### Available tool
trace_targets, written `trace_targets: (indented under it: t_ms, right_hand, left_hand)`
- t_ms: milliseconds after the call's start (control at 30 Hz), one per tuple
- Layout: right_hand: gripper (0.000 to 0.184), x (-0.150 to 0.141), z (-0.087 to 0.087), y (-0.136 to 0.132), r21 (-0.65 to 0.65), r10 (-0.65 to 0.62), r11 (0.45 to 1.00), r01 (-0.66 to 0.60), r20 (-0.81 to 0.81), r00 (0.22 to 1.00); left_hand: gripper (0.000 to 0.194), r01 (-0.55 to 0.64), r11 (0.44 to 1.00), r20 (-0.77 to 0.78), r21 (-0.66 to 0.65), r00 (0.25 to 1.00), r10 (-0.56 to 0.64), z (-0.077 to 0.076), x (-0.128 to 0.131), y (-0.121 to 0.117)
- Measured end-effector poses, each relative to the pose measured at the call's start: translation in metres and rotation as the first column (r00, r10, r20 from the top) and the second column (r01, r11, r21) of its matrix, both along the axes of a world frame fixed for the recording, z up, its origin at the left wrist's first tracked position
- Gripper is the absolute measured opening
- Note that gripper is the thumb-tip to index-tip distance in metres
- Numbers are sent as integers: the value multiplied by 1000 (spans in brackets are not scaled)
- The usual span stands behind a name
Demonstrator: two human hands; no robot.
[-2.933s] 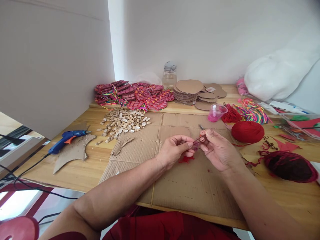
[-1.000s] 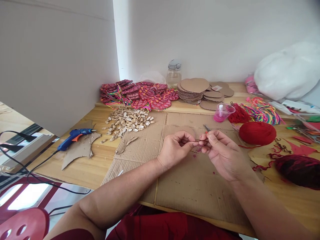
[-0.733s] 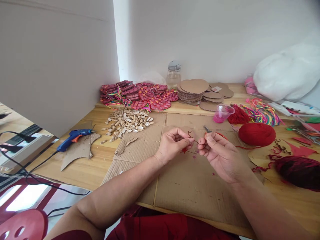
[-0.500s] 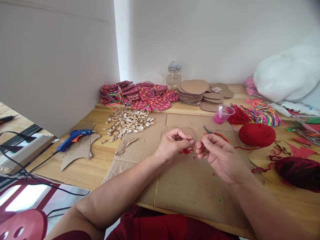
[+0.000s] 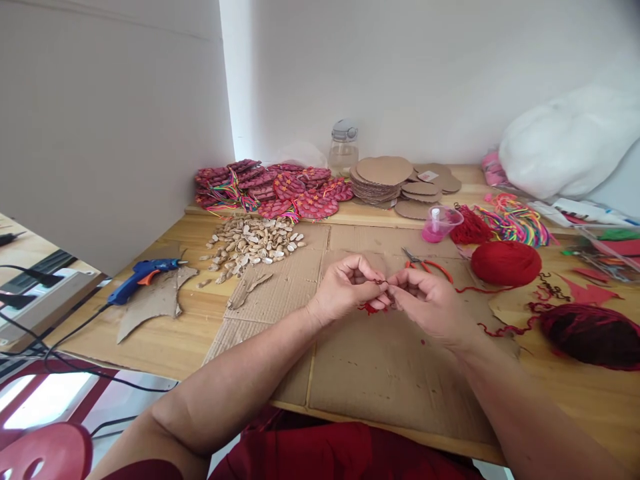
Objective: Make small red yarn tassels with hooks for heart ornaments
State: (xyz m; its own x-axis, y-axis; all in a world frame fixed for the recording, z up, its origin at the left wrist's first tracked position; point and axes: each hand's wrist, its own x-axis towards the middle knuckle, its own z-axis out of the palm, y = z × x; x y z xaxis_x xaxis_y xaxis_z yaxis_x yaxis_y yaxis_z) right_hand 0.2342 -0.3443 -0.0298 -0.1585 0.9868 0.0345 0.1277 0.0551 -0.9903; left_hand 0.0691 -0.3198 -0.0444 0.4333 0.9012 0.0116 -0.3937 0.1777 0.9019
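Observation:
My left hand (image 5: 350, 287) and my right hand (image 5: 425, 297) meet over the cardboard mat (image 5: 370, 373), fingertips touching. Each is closed in a pinch. A thin strand of dark red yarn shows between the left fingers, and the fingers hide most of it. Below them a small tangle of red yarn (image 5: 369, 309) peeks out. What the right fingertips grip is too small to see, though they press at the yarn. Just beyond my right hand lie orange-handled scissors or pliers (image 5: 430, 265). A ball of red yarn (image 5: 506, 263) sits to the right, its loose end trailing toward the mat.
A blue glue gun (image 5: 145, 277) rests on torn cardboard at left, its cord running off the table. Peanut shells (image 5: 255, 243), decorated red pieces (image 5: 280, 190), cardboard discs (image 5: 383, 172) and a bottle (image 5: 344, 150) stand farther back. Dark red yarn (image 5: 593, 337) lies at right, behind it colourful cords (image 5: 520, 223).
My right hand has come in to the left, closing the small gap, so its fingertips now touch those of my left hand. The view has shifted slightly.

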Motion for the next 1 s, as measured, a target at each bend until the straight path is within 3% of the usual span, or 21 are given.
trace_targets:
  t_ms: [200, 400, 833, 1000]
  right_hand:
    - [24, -4, -3, -1, 5, 13, 1000, -13, -38, 999]
    - [28, 3, -7, 3, -34, -82, 996, 80, -59, 995]
    - [24, 1, -15, 4, 26, 21, 999, -20, -66, 998]
    - [25, 0, -11, 3, 18, -12, 1000, 14, -85, 996]
  left_hand:
    - [39, -7, 1000, 39, -12, 999, 7, 0, 0, 2]
    - [39, -19, 1000, 29, 11, 999, 19, -2, 0, 3]
    - [39, 59, 996, 26, 74, 998, -61, -2, 0, 1]
    - [39, 45, 996, 51, 72, 998, -48, -3, -1, 3]
